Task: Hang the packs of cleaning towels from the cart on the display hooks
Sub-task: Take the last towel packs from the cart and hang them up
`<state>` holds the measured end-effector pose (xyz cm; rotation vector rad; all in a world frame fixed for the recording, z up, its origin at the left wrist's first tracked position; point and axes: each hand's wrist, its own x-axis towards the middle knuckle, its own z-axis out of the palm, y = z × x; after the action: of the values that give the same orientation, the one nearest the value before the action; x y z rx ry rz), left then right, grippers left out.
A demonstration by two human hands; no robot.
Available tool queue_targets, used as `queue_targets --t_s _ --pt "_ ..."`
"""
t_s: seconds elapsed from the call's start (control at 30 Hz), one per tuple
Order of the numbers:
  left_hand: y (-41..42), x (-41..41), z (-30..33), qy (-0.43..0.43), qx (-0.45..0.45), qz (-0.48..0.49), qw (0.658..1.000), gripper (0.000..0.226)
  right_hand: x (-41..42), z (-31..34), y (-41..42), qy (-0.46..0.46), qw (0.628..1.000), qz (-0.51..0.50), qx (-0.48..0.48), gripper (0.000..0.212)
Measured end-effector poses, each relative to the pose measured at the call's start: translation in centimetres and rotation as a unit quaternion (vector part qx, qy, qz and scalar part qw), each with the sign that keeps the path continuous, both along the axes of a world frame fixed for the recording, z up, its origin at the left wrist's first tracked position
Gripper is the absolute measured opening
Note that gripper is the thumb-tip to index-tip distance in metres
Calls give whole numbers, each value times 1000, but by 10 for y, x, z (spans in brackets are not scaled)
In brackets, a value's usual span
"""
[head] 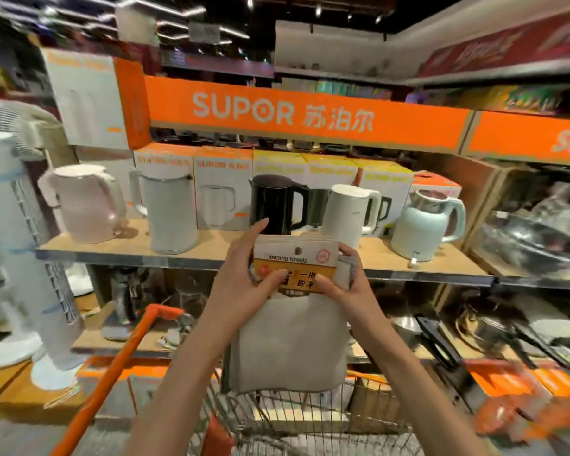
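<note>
A pack of cleaning towels [293, 311] is gripped at its card header by the left hand [244, 274] and right hand [343, 281], above the cart [310, 419]. No display hook is seen (kettles fill the shelf [119, 248]); the hanging hole could be missed or torn.

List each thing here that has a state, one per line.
Towel pack: lifted above the cart, held by its card header, cloth hanging down.
Left hand: grips the header's left side.
Right hand: grips the header's right side.
Cart: below the pack.
Black kettle: upright, lid closed.
</note>
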<state>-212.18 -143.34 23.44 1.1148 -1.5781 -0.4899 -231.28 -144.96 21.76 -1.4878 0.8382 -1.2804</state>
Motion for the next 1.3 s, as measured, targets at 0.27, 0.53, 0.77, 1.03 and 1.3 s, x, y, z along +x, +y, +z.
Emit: queue_targets --t_s 0.27,0.53,0.77,1.03,1.3 --pt "9 -1 15 137 -9 -54 989 59 -10 22 17 45 997 -51 -28 75" --pt "21 -7 12 168 24 -122 978 63 -25 24 17 -18 996 -58 -60 78" --pt "28 -22 8 51 50 -103 992 89 -31 25 11 -40 996 -58 -53 64" --pt "29 -38 -49 80 37 -94 992 56 -46 -22 9 -10 999 -47 4 65" --pt "16 -47 -139 92 121 -61 987 46 -53 -114 -4 83 990 -64 92 65"
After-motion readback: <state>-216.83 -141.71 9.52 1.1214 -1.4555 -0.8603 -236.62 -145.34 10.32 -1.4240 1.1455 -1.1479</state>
